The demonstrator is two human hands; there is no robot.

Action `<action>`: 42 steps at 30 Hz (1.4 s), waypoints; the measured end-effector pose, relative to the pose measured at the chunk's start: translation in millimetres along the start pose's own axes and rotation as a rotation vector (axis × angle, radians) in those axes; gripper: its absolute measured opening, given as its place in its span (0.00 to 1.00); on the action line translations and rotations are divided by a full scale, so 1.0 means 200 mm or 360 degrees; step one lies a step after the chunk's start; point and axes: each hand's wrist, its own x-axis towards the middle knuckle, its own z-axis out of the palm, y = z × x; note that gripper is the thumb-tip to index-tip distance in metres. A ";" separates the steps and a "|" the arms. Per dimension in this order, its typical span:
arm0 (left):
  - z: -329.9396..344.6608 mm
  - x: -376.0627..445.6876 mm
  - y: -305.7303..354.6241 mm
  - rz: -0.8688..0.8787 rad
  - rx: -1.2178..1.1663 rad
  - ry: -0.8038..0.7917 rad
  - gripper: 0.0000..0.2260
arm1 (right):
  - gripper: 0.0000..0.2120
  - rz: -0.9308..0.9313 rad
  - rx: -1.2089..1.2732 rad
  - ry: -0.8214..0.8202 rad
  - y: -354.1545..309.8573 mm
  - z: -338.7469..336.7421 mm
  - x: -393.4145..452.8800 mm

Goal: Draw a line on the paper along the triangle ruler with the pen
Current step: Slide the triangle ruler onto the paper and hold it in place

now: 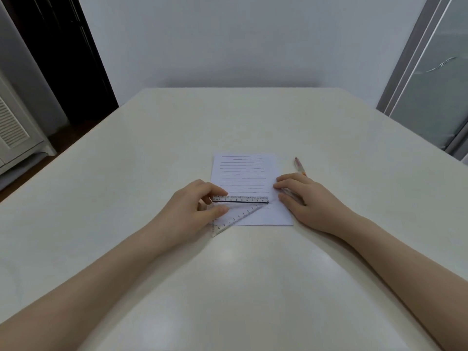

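A white sheet of paper point(247, 173) with several drawn horizontal lines lies in the middle of the table. A clear triangle ruler point(240, 210) rests across its lower part, long scaled edge toward the far side. My left hand point(192, 211) pinches the ruler's left corner between thumb and fingers. My right hand point(306, 198) lies flat at the paper's right edge, fingers on the table and over the lower part of a pen point(300, 167). The pen's upper end sticks out beyond the fingers, pointing away from me.
The cream table point(152, 148) reaches to a pale wall at the back. A dark doorway and a white louvred cabinet point(15, 133) stand at the left, and a glass-fronted panel point(435, 92) at the right.
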 end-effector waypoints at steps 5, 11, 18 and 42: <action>0.01 -0.01 -0.01 0.0169 0.0292 -0.0022 0.09 | 0.12 -0.0004 -0.0001 0.0001 0.00 0.00 0.00; -0.04 -0.06 0.02 0.0680 0.0514 -0.0173 0.13 | 0.12 0.0006 0.0006 0.0002 -0.01 0.00 0.00; -0.04 -0.10 -0.02 0.0821 0.0487 -0.0397 0.16 | 0.12 -0.0007 -0.0007 0.0005 -0.01 0.00 0.00; -0.03 -0.16 -0.02 0.0927 0.0614 -0.0397 0.18 | 0.13 0.0031 0.0003 -0.0011 0.00 0.00 0.00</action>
